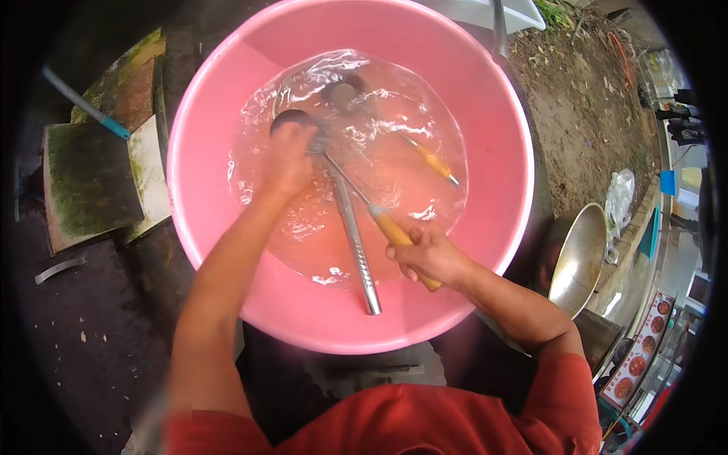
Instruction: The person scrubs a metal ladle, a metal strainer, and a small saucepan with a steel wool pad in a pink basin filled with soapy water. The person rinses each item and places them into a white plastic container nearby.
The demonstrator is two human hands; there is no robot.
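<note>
In front of me is a large pink plastic basin [489, 165] partly filled with water. My right hand [429, 253] grips the wooden handle [392, 230] of a long metal-shafted utensil, which slants up-left. My left hand [290, 153], blurred, is at the dark round head [293, 118] near the shaft's far end. A grey, blurred patch shows beside its fingers; whether it is a scrubber or part of the utensil is unclear. A metal-handled utensil [359, 261] leans against the basin's near wall. Under water lie a yellow-handled tool [435, 160] and a dark round object [346, 94].
A metal wok [580, 256] stands tilted at the right, near a clear plastic bag [619, 207]. Mossy boards [94, 179] and a blue-ended pole [91, 105] are on the left. A white container [512, 14] stands beyond the basin, by bare soil [586, 119].
</note>
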